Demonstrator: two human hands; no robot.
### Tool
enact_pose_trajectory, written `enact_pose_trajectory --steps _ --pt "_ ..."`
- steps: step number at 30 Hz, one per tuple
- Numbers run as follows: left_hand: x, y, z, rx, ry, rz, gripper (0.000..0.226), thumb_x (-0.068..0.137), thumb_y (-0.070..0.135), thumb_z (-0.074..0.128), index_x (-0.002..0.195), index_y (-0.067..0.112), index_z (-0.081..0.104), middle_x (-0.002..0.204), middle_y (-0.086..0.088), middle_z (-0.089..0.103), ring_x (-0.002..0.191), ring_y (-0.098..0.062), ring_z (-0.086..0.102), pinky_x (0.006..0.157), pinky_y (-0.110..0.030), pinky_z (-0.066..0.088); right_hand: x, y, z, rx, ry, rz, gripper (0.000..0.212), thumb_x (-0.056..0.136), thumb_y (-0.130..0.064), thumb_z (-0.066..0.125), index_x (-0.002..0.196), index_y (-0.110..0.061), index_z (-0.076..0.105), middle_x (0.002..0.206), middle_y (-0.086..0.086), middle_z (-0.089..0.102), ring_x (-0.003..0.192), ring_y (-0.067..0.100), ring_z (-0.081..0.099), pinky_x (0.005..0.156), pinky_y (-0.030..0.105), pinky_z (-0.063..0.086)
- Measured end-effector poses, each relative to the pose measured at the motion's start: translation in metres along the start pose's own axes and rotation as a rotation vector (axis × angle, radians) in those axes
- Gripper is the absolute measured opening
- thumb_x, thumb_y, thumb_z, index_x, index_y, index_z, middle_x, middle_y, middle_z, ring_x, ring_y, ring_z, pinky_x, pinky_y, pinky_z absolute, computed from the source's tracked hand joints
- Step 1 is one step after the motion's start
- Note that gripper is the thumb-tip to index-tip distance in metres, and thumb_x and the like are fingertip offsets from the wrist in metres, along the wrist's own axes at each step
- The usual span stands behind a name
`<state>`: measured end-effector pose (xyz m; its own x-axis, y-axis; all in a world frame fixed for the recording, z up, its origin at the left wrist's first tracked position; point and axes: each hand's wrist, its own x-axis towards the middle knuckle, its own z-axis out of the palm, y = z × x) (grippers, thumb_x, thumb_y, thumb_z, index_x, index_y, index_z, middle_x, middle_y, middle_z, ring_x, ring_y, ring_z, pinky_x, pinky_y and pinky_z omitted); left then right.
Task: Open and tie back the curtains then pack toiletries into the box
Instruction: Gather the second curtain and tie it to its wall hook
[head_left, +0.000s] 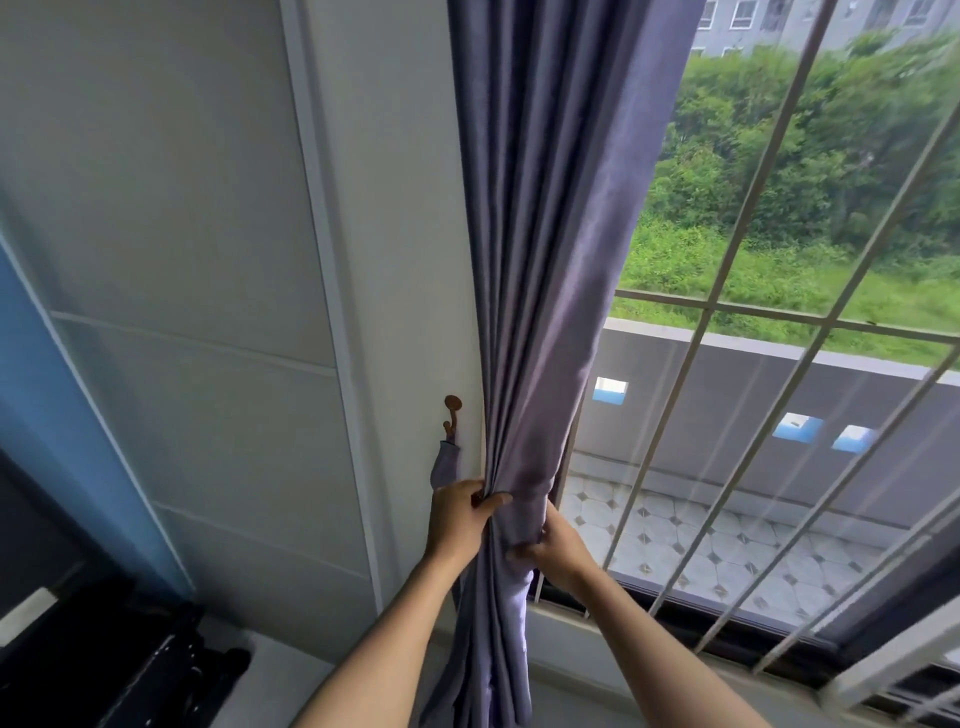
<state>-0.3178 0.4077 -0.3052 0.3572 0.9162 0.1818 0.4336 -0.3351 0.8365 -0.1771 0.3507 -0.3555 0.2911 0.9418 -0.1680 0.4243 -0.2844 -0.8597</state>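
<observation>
A purple-grey curtain (545, 260) hangs gathered in folds at the left edge of the window. My left hand (460, 517) grips the bunched fabric from its left side. From the right, my right hand (558, 545) holds the same bundle a little lower, fingers curled round it. A brown wall hook (452, 410) sits on the wall just left of the curtain, above my left hand. A strip of matching purple fabric, the tie-back (445, 465), hangs from that hook down to my left hand. No toiletries or box are in view.
The window (779, 364) to the right has white metal bars (727, 291), with greenery and a grey wall outside. A white panelled wall (208, 260) stands to the left. Dark objects (104, 649) lie at the bottom left beside a pale ledge.
</observation>
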Motion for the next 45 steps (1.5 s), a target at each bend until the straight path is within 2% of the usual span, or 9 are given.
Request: enact_pose_trajectory --steps 2,5,8,13,19,27,33,38,45 --pt "0.0 0.0 -0.002 -0.007 0.008 0.007 0.022 0.083 0.016 0.071 0.072 -0.003 0.066 0.054 0.009 0.052 0.046 0.01 0.047 0.049 -0.005 0.034 0.005 0.011 0.009 -0.101 -0.054 0.053 0.044 0.068 -0.019 0.077 0.108 -0.021 0.057 0.097 -0.004 0.063 0.089 0.018 0.058 0.065 0.021 0.045" --pt "-0.002 0.002 0.001 -0.019 0.04 -0.006 0.02 0.083 0.014 0.07 0.068 0.003 0.064 0.048 -0.002 0.052 0.045 0.009 0.046 0.049 -0.005 0.034 0.013 0.032 0.023 -0.209 0.038 0.126 0.032 0.077 -0.031 0.072 0.097 -0.008 0.064 0.094 0.006 0.066 0.083 0.024 0.061 0.069 0.034 0.05" --pt "0.002 0.005 0.005 -0.01 0.09 -0.035 0.016 0.084 0.017 0.069 0.071 0.01 0.063 0.051 0.015 0.047 0.047 0.003 0.044 0.05 -0.006 0.035 0.025 0.031 0.025 -0.261 0.104 0.143 0.029 0.081 -0.036 0.066 0.086 -0.008 0.058 0.088 0.009 0.062 0.075 0.025 0.058 0.066 0.038 0.05" --pt "0.008 0.0 0.007 0.02 0.096 -0.02 0.014 0.086 0.019 0.067 0.083 0.005 0.068 0.066 0.007 0.056 0.052 0.008 0.047 0.054 -0.003 0.037 0.013 0.02 0.016 -0.157 0.049 0.042 0.018 0.074 -0.019 0.067 0.09 -0.014 0.059 0.092 0.003 0.062 0.082 0.02 0.06 0.071 0.037 0.053" --pt "0.017 -0.001 0.019 0.025 0.094 0.004 0.014 0.088 0.021 0.065 0.086 0.008 0.069 0.071 0.004 0.062 0.056 0.006 0.05 0.057 -0.002 0.037 0.007 -0.005 -0.014 0.114 0.324 -0.145 0.04 0.083 -0.006 0.069 0.111 -0.032 0.059 0.1 -0.023 0.063 0.093 -0.01 0.058 0.072 0.002 0.044" --pt "0.027 -0.009 0.012 0.122 -0.02 0.1 0.019 0.087 0.026 0.064 0.092 0.008 0.068 0.085 -0.002 0.07 0.07 -0.004 0.056 0.059 -0.001 0.037 0.013 0.028 0.019 -0.146 0.286 0.071 0.009 0.082 -0.008 0.06 0.09 -0.012 0.062 0.08 0.003 0.068 0.079 0.027 0.064 0.068 0.043 0.053" --pt "0.043 -0.022 -0.001 0.209 -0.08 0.152 0.026 0.089 0.034 0.061 0.101 0.012 0.07 0.094 -0.007 0.061 0.08 -0.016 0.059 0.072 -0.018 0.045 0.0 0.012 0.056 0.04 0.335 0.052 0.032 0.082 -0.027 0.068 0.106 -0.032 0.048 0.088 -0.013 0.065 0.075 0.003 0.06 0.055 0.017 0.041" --pt "0.057 -0.029 -0.006 0.184 -0.157 0.184 0.025 0.089 0.031 0.061 0.098 0.01 0.07 0.091 -0.008 0.064 0.081 -0.019 0.06 0.073 -0.027 0.052 0.013 -0.009 0.059 0.197 0.444 0.027 0.023 0.085 -0.026 0.067 0.103 -0.032 0.054 0.09 -0.015 0.067 0.081 0.003 0.063 0.062 0.019 0.046" --pt "0.067 -0.032 -0.001 0.056 -0.109 0.177 0.023 0.088 0.031 0.062 0.089 0.009 0.068 0.082 0.0 0.069 0.072 -0.01 0.06 0.064 -0.013 0.044 0.034 -0.025 0.044 0.046 0.543 0.026 0.012 0.092 -0.017 0.059 0.081 -0.019 0.054 0.067 -0.007 0.059 0.063 0.018 0.053 0.053 0.019 0.04"
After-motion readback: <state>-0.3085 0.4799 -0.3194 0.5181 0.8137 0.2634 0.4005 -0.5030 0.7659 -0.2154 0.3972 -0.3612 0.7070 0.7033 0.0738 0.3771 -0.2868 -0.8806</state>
